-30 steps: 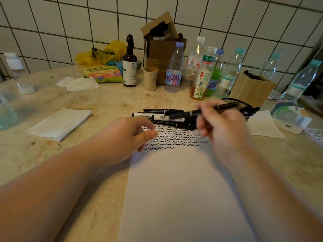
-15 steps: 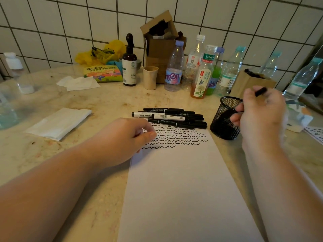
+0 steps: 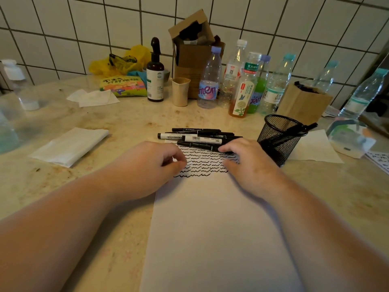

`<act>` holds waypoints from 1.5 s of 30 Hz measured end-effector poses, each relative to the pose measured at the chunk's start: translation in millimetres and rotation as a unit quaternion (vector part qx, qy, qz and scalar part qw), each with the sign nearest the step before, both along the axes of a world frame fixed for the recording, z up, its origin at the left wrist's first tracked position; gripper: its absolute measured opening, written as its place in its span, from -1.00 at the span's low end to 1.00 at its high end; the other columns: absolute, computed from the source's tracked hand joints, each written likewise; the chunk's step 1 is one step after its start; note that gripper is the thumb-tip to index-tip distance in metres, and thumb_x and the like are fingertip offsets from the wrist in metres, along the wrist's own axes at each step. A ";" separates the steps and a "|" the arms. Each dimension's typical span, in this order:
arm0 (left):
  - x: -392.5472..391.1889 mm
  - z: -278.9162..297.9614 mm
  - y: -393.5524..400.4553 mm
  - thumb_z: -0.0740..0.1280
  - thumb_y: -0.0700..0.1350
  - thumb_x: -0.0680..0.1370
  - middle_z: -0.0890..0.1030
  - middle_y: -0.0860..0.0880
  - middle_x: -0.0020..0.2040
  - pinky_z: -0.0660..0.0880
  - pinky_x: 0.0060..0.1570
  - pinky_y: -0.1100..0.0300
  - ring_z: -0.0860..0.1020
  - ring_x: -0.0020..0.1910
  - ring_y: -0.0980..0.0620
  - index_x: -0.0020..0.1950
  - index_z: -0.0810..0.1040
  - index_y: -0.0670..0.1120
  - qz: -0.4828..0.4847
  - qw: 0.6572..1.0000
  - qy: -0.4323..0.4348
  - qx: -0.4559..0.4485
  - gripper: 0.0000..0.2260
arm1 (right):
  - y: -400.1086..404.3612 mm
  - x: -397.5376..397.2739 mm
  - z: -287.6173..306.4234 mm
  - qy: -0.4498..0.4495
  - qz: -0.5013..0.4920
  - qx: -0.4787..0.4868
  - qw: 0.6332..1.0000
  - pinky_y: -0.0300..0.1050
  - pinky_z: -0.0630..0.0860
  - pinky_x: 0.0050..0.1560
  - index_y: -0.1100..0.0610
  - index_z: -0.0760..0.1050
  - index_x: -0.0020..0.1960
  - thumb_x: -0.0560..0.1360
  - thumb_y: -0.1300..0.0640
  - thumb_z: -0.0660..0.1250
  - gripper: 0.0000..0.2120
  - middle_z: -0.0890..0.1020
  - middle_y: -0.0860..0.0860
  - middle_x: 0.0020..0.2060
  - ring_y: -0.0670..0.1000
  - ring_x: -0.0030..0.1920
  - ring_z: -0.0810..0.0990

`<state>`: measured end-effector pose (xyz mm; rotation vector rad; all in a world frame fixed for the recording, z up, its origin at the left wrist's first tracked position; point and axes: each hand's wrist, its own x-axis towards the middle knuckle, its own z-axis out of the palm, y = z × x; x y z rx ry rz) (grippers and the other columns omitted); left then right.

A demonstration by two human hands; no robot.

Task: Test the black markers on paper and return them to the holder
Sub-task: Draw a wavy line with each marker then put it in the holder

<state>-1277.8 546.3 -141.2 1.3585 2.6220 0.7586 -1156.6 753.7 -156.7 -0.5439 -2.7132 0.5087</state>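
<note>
Black markers point(image 3: 200, 139) lie in a loose pile on the worktop point(image 3: 63, 186) at the far end of the paper point(image 3: 210, 228), and one more marker point(image 3: 294, 131) leans in the mesh holder point(image 3: 280, 140) just to the right. Nearest, the long blank part of the sheet runs toward the viewer; farther up, rows of black squiggles point(image 3: 202, 163) fill its far end. The left hand point(image 3: 147, 167) rests on the sheet's left edge, its fingers loosely curled and holding nothing, which pins the paper. The right hand point(image 3: 248, 163) reaches over the squiggles with its fingertips point(image 3: 224, 149) at the nearest marker of the pile; whether they have closed on it I cannot tell. The step in hand looks like picking the next marker to test. It would go best to pinch that nearest barrel alone near its middle and lift it straight up so the others do not roll, then write below the last row where the sheet is blank. Beyond the pile, bottles point(image 3: 242, 85) and a cardboard box point(image 3: 193, 49) stand against the tiled wall, well apart from the work.
</note>
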 end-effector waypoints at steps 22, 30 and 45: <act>0.9 -4.0 1.3 0.25 0.12 0.57 0.58 0.22 -0.28 0.37 -0.33 0.34 0.53 -0.28 0.28 0.03 0.59 0.19 -0.014 1.000 0.007 0.002 -0.86 | 1.0 -7.8 -0.5 -0.016 -0.055 0.008 0.998 -0.01 0.37 0.38 0.00 0.50 0.32 0.59 0.05 0.34 -0.70 0.48 -0.08 0.24 0.00 0.32 0.36; 1.4 -3.8 1.0 0.26 0.11 0.57 0.58 0.19 -0.29 0.38 -0.33 0.34 0.53 -0.28 0.25 0.02 0.60 0.18 -0.017 1.000 0.000 0.011 -0.86 | -2.2 -9.0 -1.0 -0.012 -0.054 -0.005 0.998 -0.03 0.46 0.07 -0.05 0.67 0.07 0.50 -0.05 0.46 -0.83 0.51 -0.07 -0.04 0.00 0.07 0.48; 7.8 1.5 2.1 0.32 0.16 0.52 0.64 0.18 -0.20 0.51 -0.17 0.23 0.55 -0.19 0.22 0.02 0.61 0.22 -0.029 0.996 -0.058 0.059 -0.86 | -26.2 8.8 22.3 0.107 0.125 -0.444 0.881 -0.10 0.51 -0.20 0.05 0.66 -0.18 0.42 0.27 0.42 -0.86 0.68 0.11 -0.34 0.06 -0.26 0.59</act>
